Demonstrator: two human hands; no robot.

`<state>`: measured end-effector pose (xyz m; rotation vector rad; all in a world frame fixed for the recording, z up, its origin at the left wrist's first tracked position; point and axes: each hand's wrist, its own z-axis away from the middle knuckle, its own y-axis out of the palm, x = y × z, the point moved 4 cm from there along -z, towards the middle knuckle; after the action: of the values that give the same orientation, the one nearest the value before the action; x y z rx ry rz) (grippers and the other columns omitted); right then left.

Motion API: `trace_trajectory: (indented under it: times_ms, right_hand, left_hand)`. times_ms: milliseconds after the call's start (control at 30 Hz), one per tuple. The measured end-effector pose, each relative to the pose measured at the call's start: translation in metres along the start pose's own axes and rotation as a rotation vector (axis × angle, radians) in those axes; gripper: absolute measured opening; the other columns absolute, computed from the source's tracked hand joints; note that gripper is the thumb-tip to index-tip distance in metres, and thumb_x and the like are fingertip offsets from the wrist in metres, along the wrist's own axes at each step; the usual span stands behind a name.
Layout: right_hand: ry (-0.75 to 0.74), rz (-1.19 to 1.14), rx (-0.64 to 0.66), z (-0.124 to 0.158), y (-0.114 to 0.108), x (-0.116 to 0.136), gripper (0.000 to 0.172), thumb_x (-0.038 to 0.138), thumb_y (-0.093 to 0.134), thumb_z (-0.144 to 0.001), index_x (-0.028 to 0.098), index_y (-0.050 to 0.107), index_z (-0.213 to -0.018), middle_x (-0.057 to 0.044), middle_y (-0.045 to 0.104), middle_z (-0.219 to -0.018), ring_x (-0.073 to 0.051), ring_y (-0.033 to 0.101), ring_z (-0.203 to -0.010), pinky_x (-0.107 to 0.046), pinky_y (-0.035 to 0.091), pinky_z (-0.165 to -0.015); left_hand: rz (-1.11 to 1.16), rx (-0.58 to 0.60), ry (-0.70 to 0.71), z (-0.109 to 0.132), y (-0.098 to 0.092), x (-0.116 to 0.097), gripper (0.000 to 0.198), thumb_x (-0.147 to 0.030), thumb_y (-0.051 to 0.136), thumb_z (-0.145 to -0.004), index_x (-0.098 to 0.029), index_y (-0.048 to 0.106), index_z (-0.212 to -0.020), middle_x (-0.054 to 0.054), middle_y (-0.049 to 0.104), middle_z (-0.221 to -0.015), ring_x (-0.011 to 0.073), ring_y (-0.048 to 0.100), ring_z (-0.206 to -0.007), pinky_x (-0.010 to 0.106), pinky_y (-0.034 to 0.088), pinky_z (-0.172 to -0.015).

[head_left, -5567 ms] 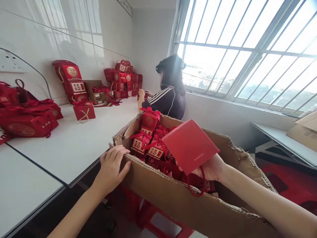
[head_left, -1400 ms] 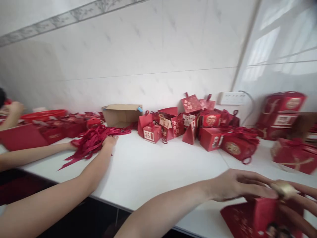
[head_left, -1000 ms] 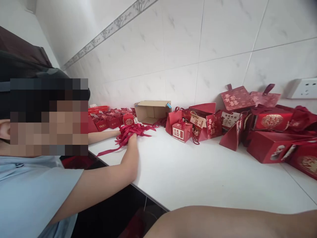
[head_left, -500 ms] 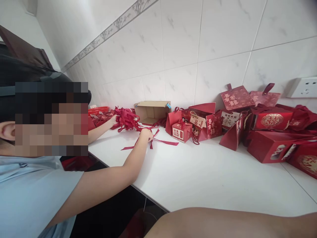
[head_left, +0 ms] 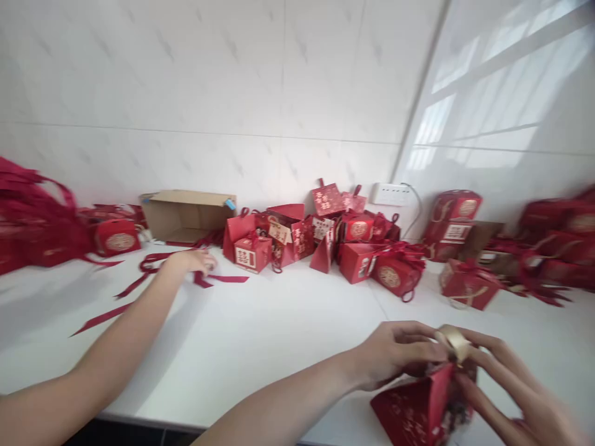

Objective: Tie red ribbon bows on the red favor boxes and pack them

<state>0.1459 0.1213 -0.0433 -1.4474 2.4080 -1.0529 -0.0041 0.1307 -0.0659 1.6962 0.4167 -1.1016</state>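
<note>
My left hand (head_left: 400,353) and my right hand (head_left: 515,396) meet at the bottom right over a small red gift box (head_left: 413,409) that rests on the near edge of the white counter (head_left: 279,328). The left hand's fingers are pinched at the top of the box, where a gold ribbon loop (head_left: 455,342) sticks up. The right hand's fingers close on the box from the other side. The picture is blurred by motion.
A co-worker's arm reaches in from the left, the hand (head_left: 193,260) on loose red ribbons (head_left: 153,263). An open cardboard box (head_left: 186,214) and many red gift boxes (head_left: 357,241) line the tiled wall. A wall socket (head_left: 390,194) sits behind them.
My view has swung right, away from the co-worker's body. My two hands and the red gift box are back in view. The co-worker's hand now lies on the ribbons spread on the counter.
</note>
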Motion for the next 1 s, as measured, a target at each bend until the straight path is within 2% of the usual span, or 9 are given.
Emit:
trace_trajectory:
  times_ms: [67,233,367,1000]
  right_hand:
    - [-0.066,0.061,0.071,-0.006,0.0,0.012,0.022,0.031,0.05,-0.087,0.028,0.055,-0.108,-0.01,0.055,-0.11,-0.019,0.065,-0.09,-0.023,0.057,-0.067]
    - [-0.017,0.101,0.105,-0.011,0.002,0.023,0.023,0.022,0.045,-0.089,0.025,0.051,-0.112,-0.009,0.05,-0.113,-0.016,0.06,-0.098,-0.022,0.053,-0.08]
    - [0.013,0.073,0.121,-0.011,0.003,0.023,0.023,0.021,0.044,-0.09,0.024,0.05,-0.112,-0.009,0.048,-0.113,-0.015,0.059,-0.097,-0.022,0.052,-0.082]
    - [0.067,0.032,0.13,-0.012,0.003,0.023,0.023,0.02,0.045,-0.088,0.023,0.052,-0.11,-0.011,0.05,-0.114,-0.02,0.057,-0.102,-0.03,0.053,-0.084]
  left_hand:
    - [0.004,0.014,0.02,0.002,0.001,-0.003,0.049,-0.04,0.084,-0.045,-0.013,0.065,-0.08,-0.002,0.057,-0.067,0.0056,0.046,-0.056,0.022,0.032,-0.06]
    - [0.002,0.064,0.046,0.004,0.001,-0.006,0.04,-0.037,0.081,-0.055,-0.013,0.064,-0.082,0.002,0.061,-0.076,0.0094,0.053,-0.064,0.023,0.037,-0.064]
    - [-0.002,0.113,0.058,0.003,0.0,-0.006,0.036,-0.034,0.078,-0.062,-0.013,0.064,-0.086,0.003,0.062,-0.081,0.0117,0.056,-0.068,0.025,0.04,-0.067]
    - [-0.039,0.101,0.038,0.005,0.0,-0.007,0.036,-0.037,0.077,-0.063,-0.014,0.064,-0.088,0.002,0.061,-0.08,0.0117,0.056,-0.068,0.025,0.041,-0.068]
